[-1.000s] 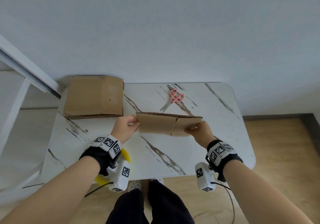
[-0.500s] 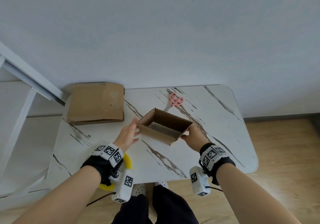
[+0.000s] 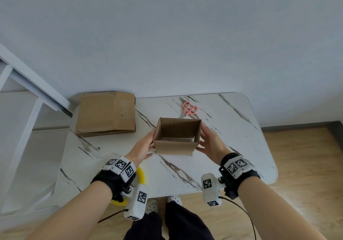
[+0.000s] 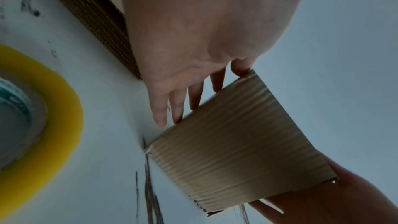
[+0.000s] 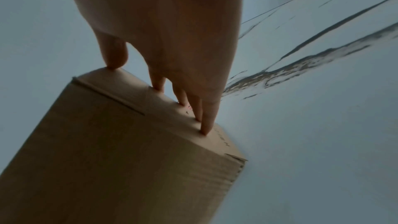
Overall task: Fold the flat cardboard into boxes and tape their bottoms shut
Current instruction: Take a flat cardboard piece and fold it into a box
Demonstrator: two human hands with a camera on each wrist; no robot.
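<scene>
Opened box [image 3: 176, 147] standing between palms: left hand [image 3: 143, 147] pressing its left wall, right hand [image 3: 210, 147] pressing right wall, fingers straight (not clenched); tape roll [image 4: 53, 108] lying beside left wrist.

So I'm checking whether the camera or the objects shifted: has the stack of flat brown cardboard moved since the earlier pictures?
No. The stack of flat brown cardboard still lies at the white marble table's far left corner, overhanging its left edge as before.

Marble table [image 3: 232, 147]: flat cardboard stack [image 3: 106, 113], scissors [image 3: 189, 109], tape roll [image 3: 142, 176], box [image 3: 176, 147].
</scene>
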